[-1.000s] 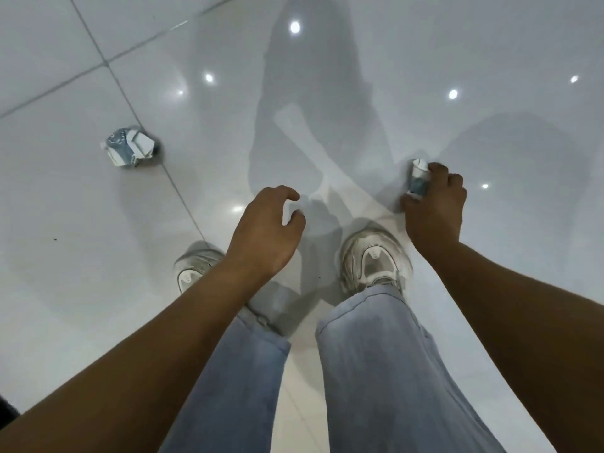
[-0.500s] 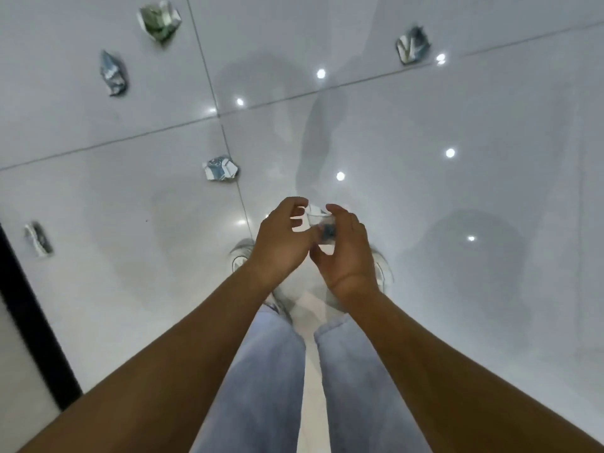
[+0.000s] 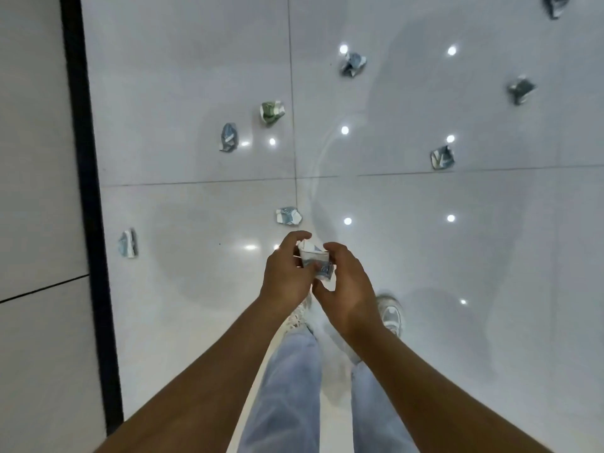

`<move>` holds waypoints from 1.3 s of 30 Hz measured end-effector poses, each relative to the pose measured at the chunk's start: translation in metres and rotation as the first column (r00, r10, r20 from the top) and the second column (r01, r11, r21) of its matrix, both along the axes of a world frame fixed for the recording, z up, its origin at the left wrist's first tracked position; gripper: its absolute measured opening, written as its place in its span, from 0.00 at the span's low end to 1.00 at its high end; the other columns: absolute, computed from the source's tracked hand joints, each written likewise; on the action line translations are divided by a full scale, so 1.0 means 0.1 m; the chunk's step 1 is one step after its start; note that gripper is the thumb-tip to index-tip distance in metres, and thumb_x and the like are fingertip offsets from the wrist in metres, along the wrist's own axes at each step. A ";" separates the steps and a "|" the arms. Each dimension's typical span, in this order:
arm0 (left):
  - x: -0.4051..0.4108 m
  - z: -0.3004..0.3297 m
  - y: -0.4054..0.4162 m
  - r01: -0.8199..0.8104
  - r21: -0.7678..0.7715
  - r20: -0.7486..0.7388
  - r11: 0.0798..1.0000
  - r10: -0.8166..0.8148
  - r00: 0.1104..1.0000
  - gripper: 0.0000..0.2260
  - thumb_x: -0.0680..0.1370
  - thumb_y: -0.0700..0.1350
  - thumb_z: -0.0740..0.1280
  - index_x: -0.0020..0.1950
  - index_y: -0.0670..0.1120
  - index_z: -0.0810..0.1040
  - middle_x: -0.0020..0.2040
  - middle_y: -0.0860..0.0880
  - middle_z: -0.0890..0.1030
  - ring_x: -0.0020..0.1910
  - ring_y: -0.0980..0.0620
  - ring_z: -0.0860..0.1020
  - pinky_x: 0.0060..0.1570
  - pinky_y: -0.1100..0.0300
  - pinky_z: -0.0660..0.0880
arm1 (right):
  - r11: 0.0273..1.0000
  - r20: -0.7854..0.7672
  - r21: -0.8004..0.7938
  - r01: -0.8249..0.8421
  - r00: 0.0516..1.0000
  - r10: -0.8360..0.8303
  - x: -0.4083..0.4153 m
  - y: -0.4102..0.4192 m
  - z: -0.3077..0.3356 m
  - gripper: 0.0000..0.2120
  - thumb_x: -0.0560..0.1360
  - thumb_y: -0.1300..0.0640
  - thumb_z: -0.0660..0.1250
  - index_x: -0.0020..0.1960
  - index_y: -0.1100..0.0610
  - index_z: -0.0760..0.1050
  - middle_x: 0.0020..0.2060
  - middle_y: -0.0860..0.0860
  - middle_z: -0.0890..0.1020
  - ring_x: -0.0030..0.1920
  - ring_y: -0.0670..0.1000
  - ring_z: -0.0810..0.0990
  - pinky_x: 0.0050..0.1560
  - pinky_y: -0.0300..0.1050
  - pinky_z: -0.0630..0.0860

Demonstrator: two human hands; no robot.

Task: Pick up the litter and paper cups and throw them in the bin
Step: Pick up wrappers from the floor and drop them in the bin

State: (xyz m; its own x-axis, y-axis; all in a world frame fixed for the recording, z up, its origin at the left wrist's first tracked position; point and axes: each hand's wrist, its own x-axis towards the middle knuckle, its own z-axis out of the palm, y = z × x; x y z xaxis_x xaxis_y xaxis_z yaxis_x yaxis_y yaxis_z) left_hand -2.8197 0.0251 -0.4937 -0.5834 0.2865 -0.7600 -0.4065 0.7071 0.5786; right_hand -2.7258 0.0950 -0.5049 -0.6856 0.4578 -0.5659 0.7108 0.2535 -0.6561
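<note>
Both hands meet in front of the body, above the knees, with a crushed paper cup (image 3: 315, 263) caught between them. The left hand (image 3: 287, 273) curls its fingers over the cup's upper left edge; the right hand (image 3: 348, 286) cups it from the right, fingers bent round its side and thumb near its lower end. The cup sits in the gap between the two palms, its white rim poking up above the fingers and its blue-printed body partly hidden by them. Which hand bears the weight cannot be told.

Below, on the glossy white floor (image 3: 490, 256), more crumpled cups lie scattered. The nearest (image 3: 288, 216) rests just beyond the hands, beside a tile joint. One (image 3: 128, 243) lies to the left, near the black strip (image 3: 88, 191) along the wall. Two sit farther out, a blue one (image 3: 228, 137) and a green one (image 3: 271, 112) close together. To the right lie four more (image 3: 443, 157) (image 3: 353, 63) (image 3: 520, 89) (image 3: 555, 4), well apart.

Jeans (image 3: 287, 387) and a white shoe (image 3: 390, 313) show under the forearms.
</note>
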 end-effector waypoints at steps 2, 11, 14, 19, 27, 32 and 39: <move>-0.15 0.07 -0.15 -0.024 -0.021 -0.028 0.999 0.023 0.999 0.19 0.73 0.34 0.70 0.60 0.50 0.74 0.49 0.49 0.80 0.43 0.56 0.78 0.40 0.74 0.75 | 0.997 0.029 -0.004 -0.075 0.997 0.075 -0.13 -0.07 0.06 0.28 0.74 0.56 0.70 0.71 0.51 0.65 0.65 0.46 0.73 0.64 0.48 0.71 0.59 0.34 0.64; -0.68 -0.22 -0.97 -0.103 -0.182 -0.124 0.978 0.081 0.989 0.17 0.74 0.33 0.66 0.59 0.48 0.73 0.49 0.46 0.79 0.45 0.49 0.78 0.43 0.62 0.73 | 0.948 0.216 0.036 -0.317 0.928 0.303 -0.72 -0.12 -0.34 0.27 0.74 0.57 0.68 0.70 0.53 0.64 0.65 0.51 0.71 0.64 0.51 0.70 0.59 0.42 0.70; -0.67 -0.61 -1.20 -0.158 -0.217 -0.115 0.963 0.136 0.984 0.17 0.74 0.33 0.66 0.60 0.47 0.73 0.50 0.46 0.80 0.46 0.47 0.79 0.46 0.58 0.75 | 0.903 0.291 0.062 -0.424 0.874 0.390 -0.90 -0.10 -0.81 0.27 0.73 0.60 0.66 0.71 0.55 0.64 0.65 0.53 0.71 0.63 0.54 0.69 0.60 0.48 0.73; -0.61 -1.48 -1.42 -0.207 -0.232 -0.130 0.950 0.181 0.975 0.17 0.75 0.33 0.66 0.60 0.49 0.73 0.49 0.49 0.79 0.44 0.51 0.78 0.40 0.64 0.72 | 0.782 0.374 0.109 -0.613 0.754 0.540 -1.16 -0.12 -1.88 0.30 0.74 0.62 0.64 0.74 0.55 0.59 0.69 0.54 0.65 0.66 0.56 0.65 0.57 0.50 0.73; -0.53 -2.72 -1.56 -0.243 -0.260 -0.114 0.935 0.220 0.969 0.18 0.74 0.35 0.67 0.62 0.48 0.73 0.48 0.48 0.79 0.45 0.49 0.77 0.43 0.60 0.73 | 0.703 0.391 0.215 -0.678 0.719 0.574 -1.36 -0.30 -3.33 0.33 0.75 0.59 0.66 0.76 0.50 0.55 0.76 0.54 0.54 0.73 0.57 0.56 0.65 0.52 0.68; -0.50 -3.08 -1.56 -0.260 -0.288 -0.089 0.922 0.244 0.966 0.18 0.74 0.34 0.66 0.61 0.47 0.73 0.49 0.51 0.79 0.48 0.48 0.78 0.47 0.60 0.73 | 0.676 0.389 0.239 -0.697 0.707 0.591 -1.29 -0.33 -3.64 0.29 0.74 0.64 0.66 0.72 0.50 0.63 0.72 0.52 0.60 0.70 0.56 0.59 0.57 0.51 0.75; -0.61 -2.71 -1.50 -0.281 -0.258 -0.080 0.924 0.269 0.960 0.18 0.74 0.35 0.68 0.61 0.48 0.72 0.51 0.47 0.80 0.48 0.47 0.78 0.50 0.53 0.76 | 0.700 0.353 0.207 -0.684 0.719 0.598 -1.35 -0.30 -3.15 0.23 0.78 0.59 0.61 0.71 0.49 0.64 0.62 0.51 0.70 0.64 0.54 0.65 0.43 0.46 0.73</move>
